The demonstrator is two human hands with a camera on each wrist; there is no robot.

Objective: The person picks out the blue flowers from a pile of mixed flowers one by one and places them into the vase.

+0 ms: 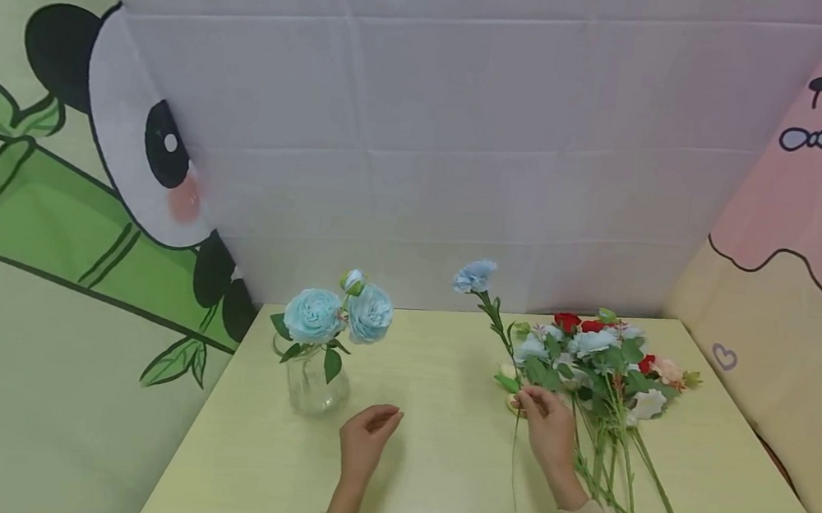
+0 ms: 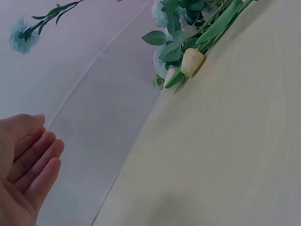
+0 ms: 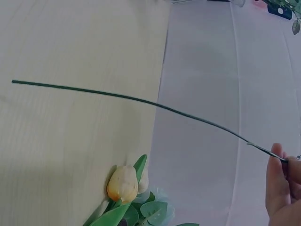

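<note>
My right hand point(image 1: 548, 436) pinches the thin green stem of a blue carnation point(image 1: 475, 277) between thumb and fingers. The bloom leans up and to the left above that hand, and in the right wrist view the long bare stem point(image 3: 127, 97) reaches out from the fingertips. My left hand point(image 1: 366, 444) holds nothing; its fingers are loosely bent, just right of a clear glass vase point(image 1: 318, 388). Pale blue roses point(image 1: 312, 315) with a bud and green leaves stand in the vase.
Right of my right hand lies a pile of artificial flowers point(image 1: 599, 341), red, white, blue and peach, stems pointing toward me. Yellow tulips point(image 2: 192, 61) lie at its left side. A white cloth point(image 1: 464, 171) hangs behind the pale wooden table point(image 1: 424, 505).
</note>
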